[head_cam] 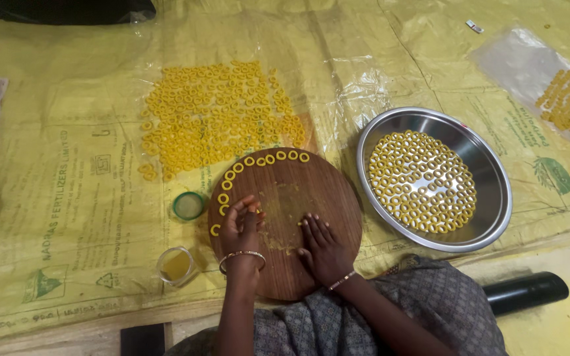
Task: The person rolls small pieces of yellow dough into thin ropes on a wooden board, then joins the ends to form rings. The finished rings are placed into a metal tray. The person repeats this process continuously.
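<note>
The left hand (pixel 240 221) rested on the left part of the round wooden board (pixel 298 198), its grip pinching a yellow dough ring (pixel 256 211) beside the arc of rings (pixel 245 166) along the board's far-left edge. The right hand (pixel 321 247) lay flat, fingers spread, on the board's near middle. A steel plate (pixel 496 198) of rings stood to the right.

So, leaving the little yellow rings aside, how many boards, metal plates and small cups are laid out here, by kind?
Round wooden board: 1
Steel plate: 1
Small cups: 2, a clear cup with yellow in it and a green-rimmed cup
Total: 4
</note>
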